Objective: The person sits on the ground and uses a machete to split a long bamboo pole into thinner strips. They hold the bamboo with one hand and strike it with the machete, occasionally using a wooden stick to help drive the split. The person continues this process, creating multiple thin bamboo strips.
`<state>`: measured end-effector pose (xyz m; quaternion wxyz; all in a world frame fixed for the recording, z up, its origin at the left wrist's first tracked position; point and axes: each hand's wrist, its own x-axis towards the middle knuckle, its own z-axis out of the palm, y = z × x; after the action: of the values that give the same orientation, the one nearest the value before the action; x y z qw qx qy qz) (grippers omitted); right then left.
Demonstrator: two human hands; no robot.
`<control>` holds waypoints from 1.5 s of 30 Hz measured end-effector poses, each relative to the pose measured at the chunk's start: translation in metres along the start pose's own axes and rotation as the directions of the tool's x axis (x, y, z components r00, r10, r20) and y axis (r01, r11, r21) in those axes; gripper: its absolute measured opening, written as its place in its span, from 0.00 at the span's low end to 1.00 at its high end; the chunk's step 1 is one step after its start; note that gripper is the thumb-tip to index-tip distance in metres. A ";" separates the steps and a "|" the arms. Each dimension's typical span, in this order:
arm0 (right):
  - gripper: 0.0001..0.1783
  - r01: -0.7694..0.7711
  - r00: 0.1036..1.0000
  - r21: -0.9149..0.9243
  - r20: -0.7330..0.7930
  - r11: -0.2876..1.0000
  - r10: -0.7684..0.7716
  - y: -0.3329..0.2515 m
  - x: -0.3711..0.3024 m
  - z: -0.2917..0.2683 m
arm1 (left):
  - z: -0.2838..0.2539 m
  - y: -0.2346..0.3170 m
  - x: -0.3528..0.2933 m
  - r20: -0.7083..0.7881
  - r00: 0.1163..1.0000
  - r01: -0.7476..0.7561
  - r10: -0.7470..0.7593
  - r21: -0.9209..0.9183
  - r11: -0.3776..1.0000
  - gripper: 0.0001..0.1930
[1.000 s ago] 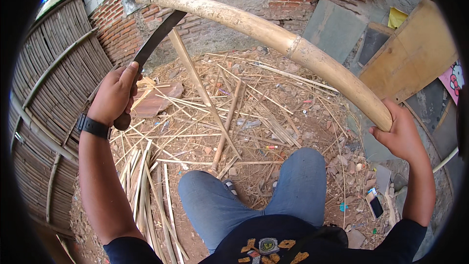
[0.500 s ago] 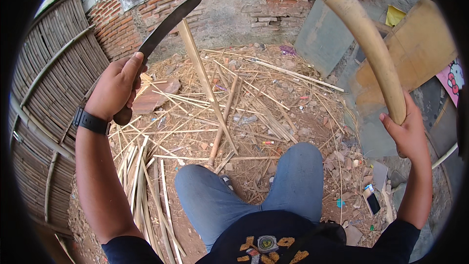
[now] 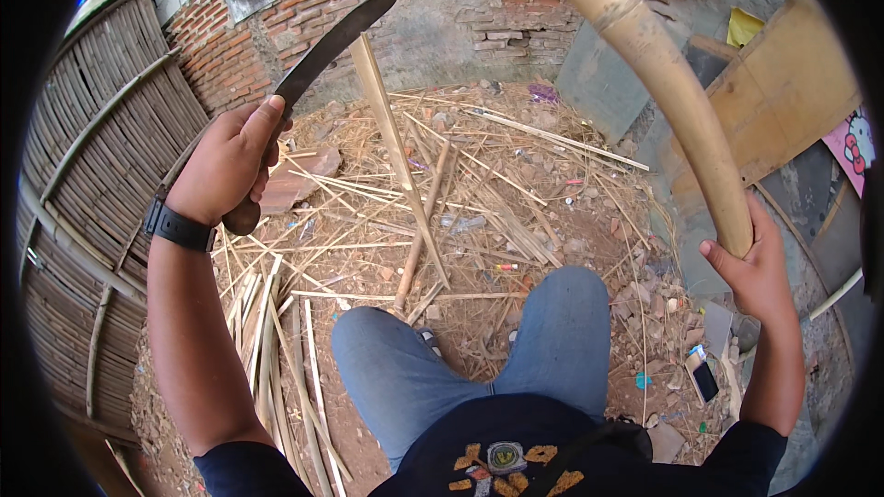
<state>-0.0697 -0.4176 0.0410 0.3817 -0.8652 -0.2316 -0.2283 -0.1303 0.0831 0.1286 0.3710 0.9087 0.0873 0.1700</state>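
Note:
A machete with a dark, slightly curved blade is in my left hand, fingers wrapped round its handle and thumb along the top; the blade points up and to the right. My right hand grips the lower end of a thick bamboo pole, which rises leftward past the upper edge of the view, so its far end is hidden. Between them, a split bamboo piece stands leaning across a round stick on the ground. The blade's tip appears above the split piece's top; I cannot tell whether they touch.
Split bamboo strips lie in a bundle left of my knees, with more scattered ahead. A bamboo fence stands left, a brick wall ahead. Boards lean at right. A phone lies near my right forearm.
My left hand with the machete has shifted slightly right. My right hand and the bamboo pole have moved a little left. The leaning split piece's top has tipped slightly right.

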 end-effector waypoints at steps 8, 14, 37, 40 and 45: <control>0.25 -0.070 0.996 -0.255 0.028 0.964 0.079 -0.017 0.013 0.000 | 0.004 -0.005 -0.001 0.028 0.998 -0.055 0.055 0.014 0.998 0.25; 0.22 0.007 0.983 -0.377 0.174 0.926 0.063 -0.014 0.003 0.003 | 0.011 0.006 -0.003 0.030 0.999 -0.045 0.044 0.022 0.999 0.25; 0.25 0.040 0.997 -0.207 0.070 0.977 -0.026 -0.006 -0.007 0.013 | 0.019 0.005 -0.005 0.012 1.000 -0.017 0.016 0.022 1.000 0.25; 0.23 -0.041 0.967 -0.272 0.233 0.961 0.107 -0.024 -0.005 0.015 | 0.019 0.005 -0.003 0.053 0.999 -0.009 0.009 -0.011 1.000 0.26; 0.21 -0.084 0.959 -0.289 0.237 0.954 0.156 -0.018 -0.006 0.019 | 0.024 -0.003 -0.001 0.048 0.999 -0.001 0.002 -0.026 1.000 0.26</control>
<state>-0.0808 -0.3934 0.0363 0.2375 -0.9447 -0.1915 -0.1204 -0.1224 0.0692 0.1105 0.3846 0.9078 0.0753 0.1495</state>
